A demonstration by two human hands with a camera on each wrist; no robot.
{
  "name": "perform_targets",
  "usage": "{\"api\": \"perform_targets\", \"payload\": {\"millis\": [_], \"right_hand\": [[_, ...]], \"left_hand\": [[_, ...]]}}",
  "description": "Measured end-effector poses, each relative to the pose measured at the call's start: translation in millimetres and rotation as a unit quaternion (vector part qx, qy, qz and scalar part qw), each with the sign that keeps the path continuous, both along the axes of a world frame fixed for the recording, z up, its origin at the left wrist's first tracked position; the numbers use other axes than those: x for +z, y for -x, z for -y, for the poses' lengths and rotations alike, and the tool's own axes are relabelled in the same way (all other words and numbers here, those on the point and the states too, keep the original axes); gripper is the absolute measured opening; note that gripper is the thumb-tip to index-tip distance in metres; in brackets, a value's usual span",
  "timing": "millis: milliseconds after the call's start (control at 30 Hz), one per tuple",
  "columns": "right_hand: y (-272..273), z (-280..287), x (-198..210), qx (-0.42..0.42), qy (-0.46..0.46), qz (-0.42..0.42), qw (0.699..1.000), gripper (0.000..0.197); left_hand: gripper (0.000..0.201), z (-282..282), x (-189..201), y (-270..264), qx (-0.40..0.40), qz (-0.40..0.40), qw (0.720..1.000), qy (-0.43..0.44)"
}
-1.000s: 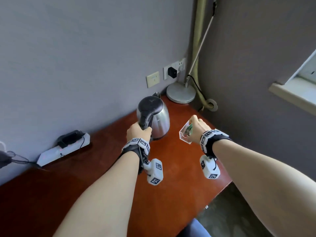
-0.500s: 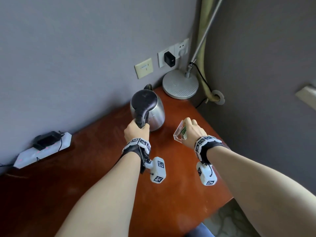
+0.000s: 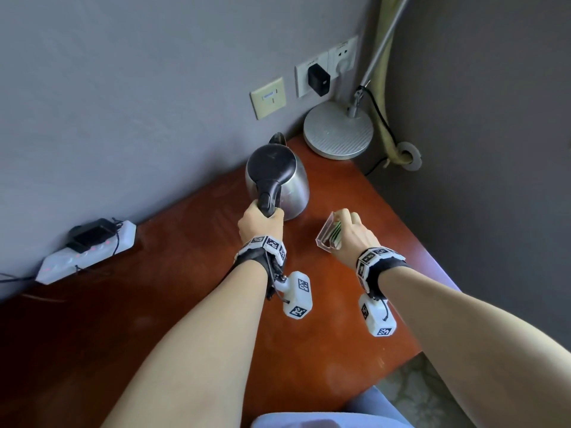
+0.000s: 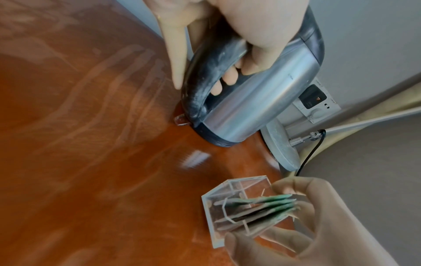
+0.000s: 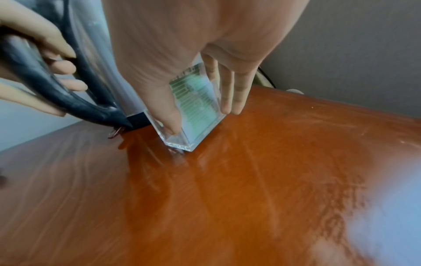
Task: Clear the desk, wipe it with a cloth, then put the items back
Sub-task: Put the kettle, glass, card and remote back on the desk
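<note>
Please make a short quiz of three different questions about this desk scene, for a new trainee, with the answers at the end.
1. True or false: the left hand grips the kettle by its black handle.
2. Multiple choice: what does the right hand hold? A) a cloth B) a clear plastic box with green packets C) a plug
3. Short answer: which round grey thing stands in the desk's far corner, behind the kettle?

Key
1. True; the fingers curl round the handle.
2. B; the thumb and fingers pinch the box, whose lower corner is at the desk surface.
3. The lamp base.
</note>
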State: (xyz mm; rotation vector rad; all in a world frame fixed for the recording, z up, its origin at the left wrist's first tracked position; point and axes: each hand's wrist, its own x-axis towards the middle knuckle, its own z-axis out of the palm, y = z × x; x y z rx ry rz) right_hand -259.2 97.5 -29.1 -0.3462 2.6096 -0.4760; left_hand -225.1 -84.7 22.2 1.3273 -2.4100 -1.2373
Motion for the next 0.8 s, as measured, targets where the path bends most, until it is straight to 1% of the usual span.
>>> {"api": "perform_targets", "payload": {"millis": [67,167,267,367,467,600,633,667,700,767,800], "right_hand": [[-6,1,1,0.004,0.002,-0.005,1.000,0.069],[-17,6,2,0.018,0.007,-0.002,1.000,0.071],[-25,12,2,0.029,0.010,0.005,1.000,0.075],[-31,14,2,0.028,0.009,0.006,1.000,0.082],[-32,14,4,0.029,-0.001,0.017,0.999,0.091],[-30,10,9,0.050,-0.061,0.026,0.997,0.117],[-29,10,12,0.050,-0.063,0.015,0.997,0.118],[-28,11,16,0.047,-0.054,-0.005,0.997,0.115],[-26,14,20,0.045,-0.037,-0.032,0.998,0.106],[-22,24,34,0.058,0.000,-0.077,0.995,0.081],[-21,31,41,0.074,0.015,-0.091,0.993,0.067]], "left_hand": [[0.016,1,-1,-4,-0.016,-0.007,1.000,-0.005],[0.029,2,-3,-16,-0.021,-0.004,1.000,-0.007],[0.041,4,-8,-32,-0.033,0.006,0.998,-0.046],[0.042,12,-12,-47,-0.070,0.026,0.993,-0.088],[0.041,23,-10,-55,-0.063,0.040,0.988,-0.136],[0.050,39,-2,-54,-0.037,0.054,0.973,-0.220],[0.049,43,0,-52,-0.037,0.057,0.970,-0.234],[0.045,47,2,-50,-0.039,0.058,0.967,-0.246],[0.039,50,5,-47,-0.034,0.057,0.963,-0.260],[0.032,55,12,-41,-0.024,0.047,0.954,-0.296],[0.033,56,15,-39,-0.023,0.041,0.949,-0.313]]}}
